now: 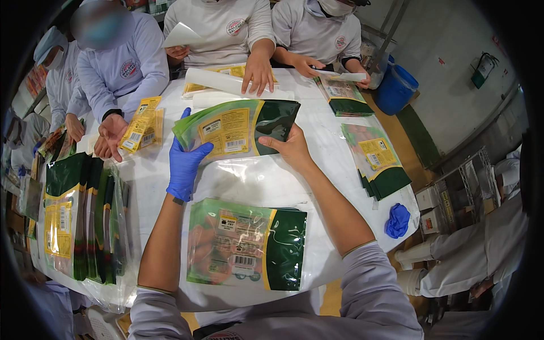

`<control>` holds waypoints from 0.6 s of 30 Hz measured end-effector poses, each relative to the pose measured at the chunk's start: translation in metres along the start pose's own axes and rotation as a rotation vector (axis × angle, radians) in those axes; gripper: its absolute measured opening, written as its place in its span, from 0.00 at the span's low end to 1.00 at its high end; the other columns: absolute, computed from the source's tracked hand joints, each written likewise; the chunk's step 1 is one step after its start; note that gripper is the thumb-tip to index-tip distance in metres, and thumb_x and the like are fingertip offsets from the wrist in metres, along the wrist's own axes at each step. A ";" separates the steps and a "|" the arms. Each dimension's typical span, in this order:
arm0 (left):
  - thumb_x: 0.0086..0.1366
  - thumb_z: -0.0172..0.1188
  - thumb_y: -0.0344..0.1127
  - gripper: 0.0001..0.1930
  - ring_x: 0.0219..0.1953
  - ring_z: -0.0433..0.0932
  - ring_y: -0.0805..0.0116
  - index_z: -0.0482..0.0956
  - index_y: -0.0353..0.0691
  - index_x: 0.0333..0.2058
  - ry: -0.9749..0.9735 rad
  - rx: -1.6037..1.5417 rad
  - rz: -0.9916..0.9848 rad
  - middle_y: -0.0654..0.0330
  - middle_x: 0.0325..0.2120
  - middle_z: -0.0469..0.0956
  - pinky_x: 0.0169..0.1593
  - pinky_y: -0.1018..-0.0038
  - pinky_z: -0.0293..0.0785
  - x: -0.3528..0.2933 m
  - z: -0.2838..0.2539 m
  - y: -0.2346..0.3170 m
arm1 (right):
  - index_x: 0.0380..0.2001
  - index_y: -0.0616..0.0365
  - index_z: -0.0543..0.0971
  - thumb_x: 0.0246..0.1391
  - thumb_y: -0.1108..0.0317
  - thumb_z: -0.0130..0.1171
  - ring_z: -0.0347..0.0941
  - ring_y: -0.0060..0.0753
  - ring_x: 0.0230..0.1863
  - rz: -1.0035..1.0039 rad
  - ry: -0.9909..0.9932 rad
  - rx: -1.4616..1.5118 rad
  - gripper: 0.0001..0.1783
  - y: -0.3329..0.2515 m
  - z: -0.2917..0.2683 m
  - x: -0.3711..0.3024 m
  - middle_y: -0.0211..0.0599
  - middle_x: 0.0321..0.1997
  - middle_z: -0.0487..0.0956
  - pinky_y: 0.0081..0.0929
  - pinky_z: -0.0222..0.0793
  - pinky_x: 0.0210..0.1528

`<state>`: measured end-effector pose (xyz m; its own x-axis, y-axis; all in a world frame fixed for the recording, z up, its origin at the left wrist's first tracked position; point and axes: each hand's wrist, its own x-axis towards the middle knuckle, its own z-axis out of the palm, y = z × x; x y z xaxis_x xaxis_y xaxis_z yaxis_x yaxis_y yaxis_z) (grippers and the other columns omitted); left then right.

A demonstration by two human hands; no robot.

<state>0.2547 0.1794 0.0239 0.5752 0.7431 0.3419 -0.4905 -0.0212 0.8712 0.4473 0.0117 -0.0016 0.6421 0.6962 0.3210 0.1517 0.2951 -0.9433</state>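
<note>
Between my two hands I hold a small stack of printed plastic food pouches (226, 127), fanned a little at its left end, green and clear with a yellow label. My left hand (188, 161), in a blue glove, grips the left end, thumb on the front. Bare, my right hand (289, 146) closes on the dark green end, its thumb on top and the fingers mostly hidden behind. Below them, nearer to me, another pile of the same pouches (246, 246) lies flat on the white-covered table (158, 187).
Upright bundles of pouches (79, 215) stand at the left. More pouch piles (377, 158) lie at the right, near a crumpled blue glove (398, 221). Across the table, co-workers handle white sheets (218, 82) and yellow labelled pouches (141, 124). A blue bin (396, 90) stands beyond the right edge.
</note>
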 end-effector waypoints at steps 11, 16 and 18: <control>0.58 0.74 0.25 0.23 0.44 0.83 0.69 0.80 0.32 0.52 0.006 0.167 -0.146 0.56 0.45 0.84 0.50 0.73 0.80 0.000 -0.016 -0.008 | 0.44 0.60 0.82 0.51 0.70 0.77 0.80 0.20 0.42 -0.043 0.017 -0.035 0.19 -0.002 0.007 -0.003 0.31 0.42 0.86 0.23 0.75 0.48; 0.59 0.73 0.24 0.21 0.43 0.82 0.71 0.81 0.32 0.51 0.022 0.130 -0.022 0.57 0.45 0.84 0.49 0.73 0.80 -0.003 -0.005 -0.001 | 0.41 0.60 0.85 0.52 0.69 0.76 0.80 0.19 0.41 -0.065 0.037 -0.107 0.14 -0.015 0.013 -0.005 0.30 0.39 0.87 0.22 0.75 0.47; 0.59 0.73 0.24 0.20 0.43 0.82 0.72 0.82 0.33 0.51 0.035 0.095 -0.060 0.58 0.44 0.84 0.50 0.73 0.80 -0.002 -0.011 -0.004 | 0.41 0.60 0.84 0.51 0.70 0.77 0.80 0.19 0.40 -0.041 0.035 -0.124 0.15 -0.013 0.012 -0.004 0.30 0.39 0.87 0.23 0.75 0.47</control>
<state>0.2485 0.1850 0.0161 0.5778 0.7678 0.2770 -0.3906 -0.0378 0.9198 0.4341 0.0126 0.0100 0.6585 0.6616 0.3587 0.2691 0.2381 -0.9332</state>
